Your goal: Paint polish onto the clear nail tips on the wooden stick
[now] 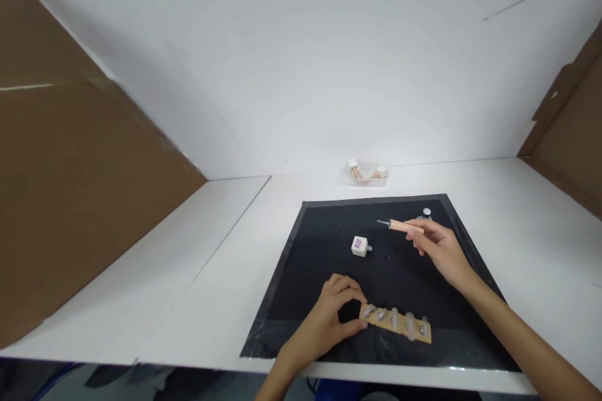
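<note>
Near the front of the black mat, my left hand pinches the left end of a tan strip that bears several clear and greyish nail-shaped pieces. My right hand is raised over the mat's right side and grips the peach handle of a small brush, its tip pointing left. A white square bottle with a purple mark lies on its side between the hands, its neck to the right. Behind my right hand's fingers is a small item with a round white top, partly hidden.
A clear plastic tray behind the mat holds white square bottles with peach handles. Brown cardboard panels stand at the left and right. A white wall rises at the back. The white table's front edge runs below the mat.
</note>
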Motion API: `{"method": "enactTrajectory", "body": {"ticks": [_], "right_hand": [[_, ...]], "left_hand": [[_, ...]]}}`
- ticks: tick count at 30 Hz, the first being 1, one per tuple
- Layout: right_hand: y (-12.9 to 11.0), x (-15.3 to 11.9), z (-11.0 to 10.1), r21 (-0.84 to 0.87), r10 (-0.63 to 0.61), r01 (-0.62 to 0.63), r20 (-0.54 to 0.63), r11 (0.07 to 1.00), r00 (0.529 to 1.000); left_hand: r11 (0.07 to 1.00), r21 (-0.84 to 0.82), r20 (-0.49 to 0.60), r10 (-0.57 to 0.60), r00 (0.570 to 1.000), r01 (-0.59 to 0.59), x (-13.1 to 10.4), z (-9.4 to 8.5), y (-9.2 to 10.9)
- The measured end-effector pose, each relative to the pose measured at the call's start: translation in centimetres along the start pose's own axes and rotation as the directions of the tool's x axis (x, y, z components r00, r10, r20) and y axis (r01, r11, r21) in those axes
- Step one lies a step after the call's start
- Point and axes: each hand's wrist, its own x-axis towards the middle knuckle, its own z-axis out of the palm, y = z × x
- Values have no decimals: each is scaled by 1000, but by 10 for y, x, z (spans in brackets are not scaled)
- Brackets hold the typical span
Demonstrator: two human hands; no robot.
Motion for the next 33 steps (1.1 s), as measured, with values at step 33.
{"method": "enactTrajectory", "body": {"ticks": [33], "right_hand": [[-14,-10,-8,480,-37,-114,294,870,955]], "left_hand": [[-248,-843,485,32,874,477,77,27,70]]}}
